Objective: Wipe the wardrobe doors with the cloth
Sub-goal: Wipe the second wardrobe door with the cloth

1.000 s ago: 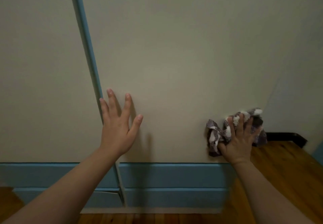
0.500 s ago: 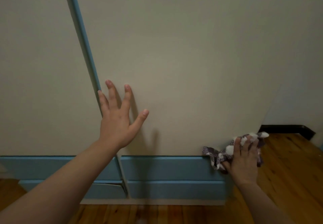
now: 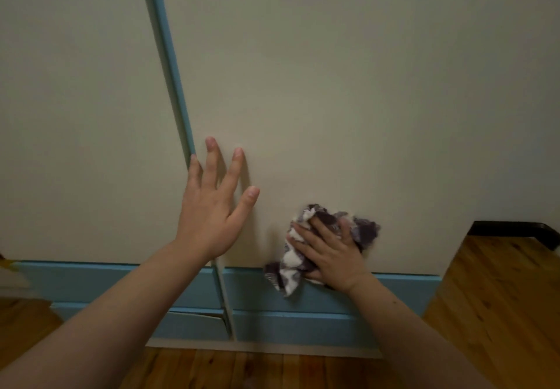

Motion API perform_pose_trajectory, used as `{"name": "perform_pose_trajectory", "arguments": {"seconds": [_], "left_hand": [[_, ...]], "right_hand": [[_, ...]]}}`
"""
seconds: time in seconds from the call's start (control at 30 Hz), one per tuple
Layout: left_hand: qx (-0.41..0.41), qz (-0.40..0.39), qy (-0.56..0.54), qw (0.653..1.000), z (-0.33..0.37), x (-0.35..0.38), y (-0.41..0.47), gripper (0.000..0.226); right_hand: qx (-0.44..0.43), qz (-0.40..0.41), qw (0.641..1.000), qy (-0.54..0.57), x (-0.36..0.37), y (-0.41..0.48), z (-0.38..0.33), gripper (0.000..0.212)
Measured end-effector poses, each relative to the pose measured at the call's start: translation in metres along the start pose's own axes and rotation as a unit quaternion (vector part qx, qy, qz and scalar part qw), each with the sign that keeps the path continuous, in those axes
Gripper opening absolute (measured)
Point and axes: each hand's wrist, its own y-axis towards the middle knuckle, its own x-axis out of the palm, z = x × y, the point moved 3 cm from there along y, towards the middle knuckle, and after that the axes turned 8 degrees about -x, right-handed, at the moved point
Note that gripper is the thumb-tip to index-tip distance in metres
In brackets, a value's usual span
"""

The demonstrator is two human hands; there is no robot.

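Two cream wardrobe doors fill the view, the right door (image 3: 348,91) and the left door (image 3: 75,115), split by a blue edge strip (image 3: 169,64). My left hand (image 3: 212,206) lies flat with spread fingers on the right door, just right of the strip. My right hand (image 3: 330,252) presses a crumpled purple and white cloth (image 3: 291,264) against the lower part of the right door, near its blue bottom trim (image 3: 403,288). Part of the cloth hangs down over the trim.
Wooden floor (image 3: 497,297) runs along the wardrobe's right side and below it. A black skirting (image 3: 512,228) shows at the far right. The blue base (image 3: 121,322) has a cracked panel near the door gap.
My right hand has swept the cloth leftward along the bottom of the right door, from its right corner toward the middle, and a little upward. My left hand has stayed flat on the door.
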Motion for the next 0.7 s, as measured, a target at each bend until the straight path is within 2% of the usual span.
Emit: {"name": "perform_pose_trajectory", "arguments": {"seconds": [0.1, 0.27, 0.37, 0.47, 0.57, 0.63, 0.7], "left_hand": [[0.012, -0.001, -0.053, 0.999, -0.008, -0.007, -0.002, 0.084], [0.024, 0.0, -0.083, 0.996, -0.017, -0.015, -0.012, 0.078], [0.024, 0.002, -0.063, 0.998, -0.025, -0.023, -0.018, 0.077], [0.006, 0.025, -0.071, 0.997, -0.03, -0.036, -0.013, 0.079], [0.007, 0.063, -0.084, 0.994, -0.024, -0.054, 0.001, 0.078], [0.012, 0.089, -0.076, 0.993, -0.016, -0.066, 0.013, 0.078], [0.032, 0.121, -0.06, 0.99, -0.004, -0.077, 0.022, 0.079]], "right_hand": [[-0.059, 0.0, 0.998, 0.014, -0.001, 0.038, -0.032, 0.065], [-0.178, 0.056, 0.979, 0.083, -0.008, 0.102, -0.066, 0.036], [-0.219, 0.01, 0.972, 0.08, -0.007, 0.122, -0.077, 0.031], [-0.284, -0.048, 0.955, 0.069, -0.014, 0.134, -0.064, 0.038], [-0.303, -0.007, 0.95, 0.072, -0.046, 0.159, -0.024, 0.046], [-0.268, 0.036, 0.959, 0.081, -0.075, 0.181, 0.008, 0.046], [-0.225, 0.036, 0.97, 0.09, -0.095, 0.203, 0.036, 0.043]]}}
